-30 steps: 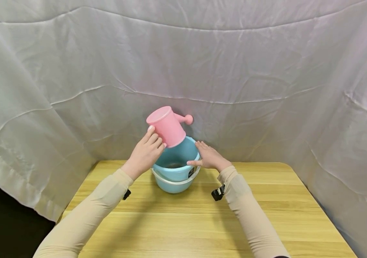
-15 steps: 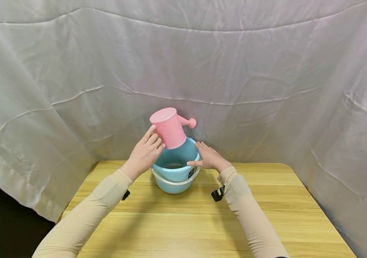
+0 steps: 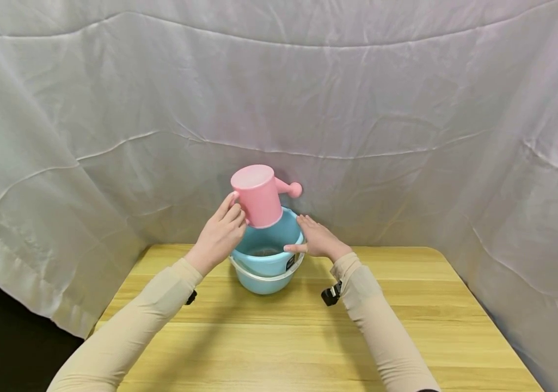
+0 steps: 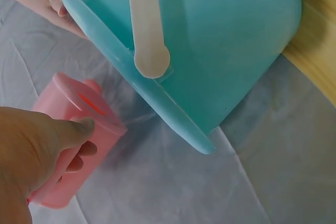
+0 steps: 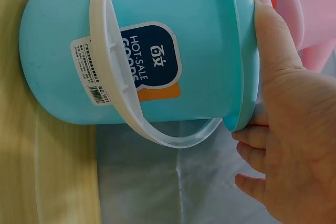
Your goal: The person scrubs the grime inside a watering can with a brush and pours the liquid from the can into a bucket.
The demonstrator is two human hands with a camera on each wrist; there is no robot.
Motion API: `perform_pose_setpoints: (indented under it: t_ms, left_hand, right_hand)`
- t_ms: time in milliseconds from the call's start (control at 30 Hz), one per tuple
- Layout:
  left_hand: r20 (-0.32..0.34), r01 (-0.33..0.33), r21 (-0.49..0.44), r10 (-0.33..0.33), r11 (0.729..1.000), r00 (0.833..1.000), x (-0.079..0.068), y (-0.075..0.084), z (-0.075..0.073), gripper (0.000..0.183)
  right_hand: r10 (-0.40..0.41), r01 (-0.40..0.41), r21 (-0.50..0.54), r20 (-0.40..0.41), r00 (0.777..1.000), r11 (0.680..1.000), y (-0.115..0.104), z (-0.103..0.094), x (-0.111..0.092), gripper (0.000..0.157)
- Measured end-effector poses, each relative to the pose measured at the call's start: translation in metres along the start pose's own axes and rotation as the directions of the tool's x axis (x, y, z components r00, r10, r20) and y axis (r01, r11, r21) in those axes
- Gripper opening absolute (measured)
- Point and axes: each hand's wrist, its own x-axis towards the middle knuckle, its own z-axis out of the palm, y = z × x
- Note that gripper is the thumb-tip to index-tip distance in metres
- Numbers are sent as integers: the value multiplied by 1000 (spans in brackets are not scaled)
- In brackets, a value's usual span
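My left hand grips the handle of a pink watering can above a light blue bucket. The can is tipped over, its base up and its mouth down toward the bucket, its spout pointing right. In the left wrist view, the thumb and curled fingers wrap the can's handle. My right hand rests on the bucket's right rim, fingers fairly straight and thumb stretched along the near rim. A dark patch shows at the bucket's bottom; what it is I cannot tell. The bucket's white handle hangs down its near side.
The bucket stands at the back of a wooden table. Right behind it hangs a grey curtain, which also closes in both sides. A label is stuck on the bucket's wall.
The watering can has tipped further over and shifted slightly right and down above the bucket, with my left hand still holding it. My right hand and the bucket have stayed in place.
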Motion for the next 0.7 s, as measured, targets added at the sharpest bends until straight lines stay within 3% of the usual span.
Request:
perform_pose_setpoints:
  t_ms: [267,700]
  left_hand:
    - [37,-33,19,32,999,999,-1,-3,0,17]
    - [42,-45,43,43,998,998,-1,-2,0,15]
  right_hand:
    - [-16,16,-21,-17,1000,1000,-1,0,2,103]
    - [-21,21,-27,-22,1000,999,1,1,4,102]
